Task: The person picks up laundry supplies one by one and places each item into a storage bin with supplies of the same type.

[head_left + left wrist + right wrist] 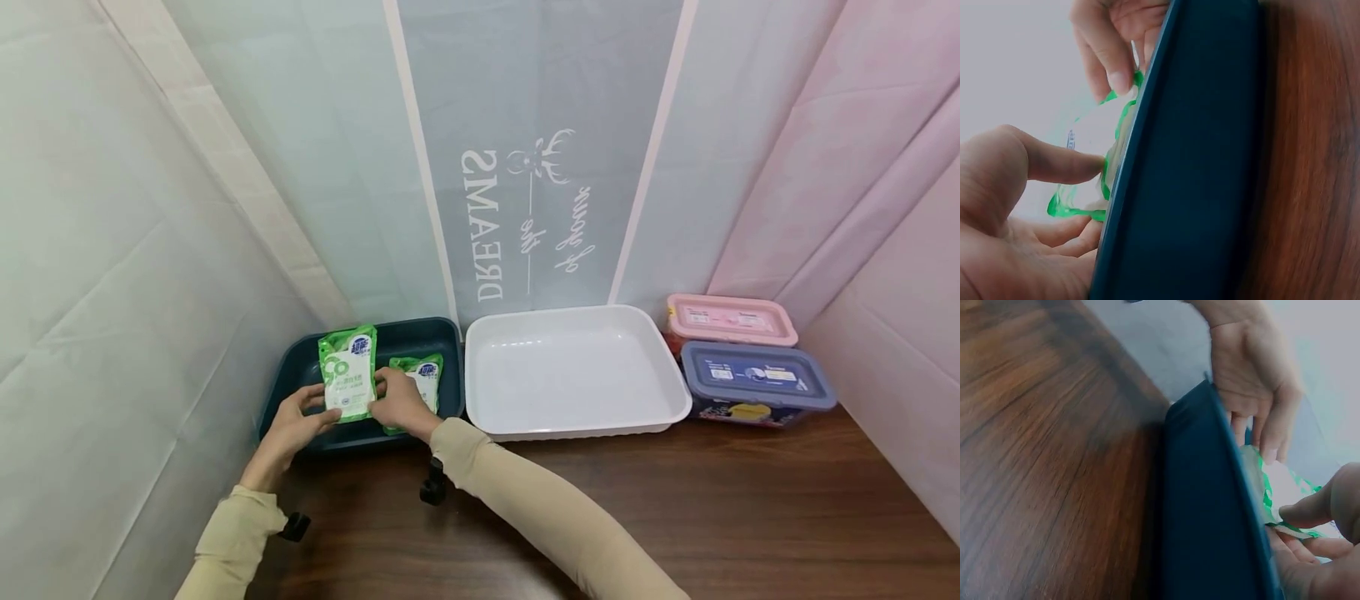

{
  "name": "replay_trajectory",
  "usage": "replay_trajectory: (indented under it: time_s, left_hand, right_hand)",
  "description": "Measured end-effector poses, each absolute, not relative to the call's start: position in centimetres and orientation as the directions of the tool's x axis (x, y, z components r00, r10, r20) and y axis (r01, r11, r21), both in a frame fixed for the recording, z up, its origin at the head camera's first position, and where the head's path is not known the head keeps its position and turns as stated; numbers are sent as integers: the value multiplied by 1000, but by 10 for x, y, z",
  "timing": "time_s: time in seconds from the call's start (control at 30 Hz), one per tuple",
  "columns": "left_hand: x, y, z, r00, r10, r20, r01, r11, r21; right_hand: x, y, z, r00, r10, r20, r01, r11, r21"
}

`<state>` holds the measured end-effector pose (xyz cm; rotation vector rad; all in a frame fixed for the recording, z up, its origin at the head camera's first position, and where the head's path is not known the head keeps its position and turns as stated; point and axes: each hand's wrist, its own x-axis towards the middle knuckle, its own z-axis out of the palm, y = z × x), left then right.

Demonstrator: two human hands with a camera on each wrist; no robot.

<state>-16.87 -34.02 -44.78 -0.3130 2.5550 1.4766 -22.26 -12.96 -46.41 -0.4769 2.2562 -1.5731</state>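
Between both hands is a green and white pouch (351, 379) with printed lettering, held over the dark teal tray (300, 357). My left hand (294, 423) pinches its lower left side, thumb on the front face. The right hand (401, 403) pinches the lower right edge. A second pouch (429, 381) of the same look lies in the tray at the right, partly covered by my right hand. In the left wrist view the tray's wall (1191, 156) hides part of the held pouch (1088, 140). The right wrist view shows both thumbs on the pouch (1285, 484).
Right of the teal tray, touching or nearly so, stands a white tray (573, 375). Beyond it are a blue-lidded box (757, 379) and a pink-lidded box (731, 320). All stand on a brown wooden table (570, 492), with printed cloth (547, 150) hanging behind.
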Motion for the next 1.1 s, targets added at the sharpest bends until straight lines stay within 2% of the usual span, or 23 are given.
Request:
replay_trajectory:
  time_s: [0.2,0.37,0.5,0.67,0.9,1.1]
  left_hand:
    - [-174,-348,-448,-957,-89,-278,-269,638,722]
    - [-178,-350,-450,-950,-67,-306,-267,685,678]
    - [-180,-351,-453,-939,-92,-330,-292,720,630]
    - [-183,-350,-457,-934,-116,-338,-311,729,610]
    - [-187,-349,-459,-922,-128,-366,-333,745,578]
    - [-188,-348,-459,-915,-120,-385,-341,742,577]
  right_hand:
    - [-225,-136,-471,-866,-491,-95,-129,404,-905]
    - [-228,-139,-479,-859,-494,-134,-155,501,-851]
    - [-231,-140,-483,-833,-537,-137,-193,513,-837]
    - [-236,-143,-488,-829,-547,-118,-221,512,-830]
    - [-242,-153,-504,-839,-529,-127,-251,583,-773]
    - [-233,-146,-485,-835,-529,-153,-231,588,-776]
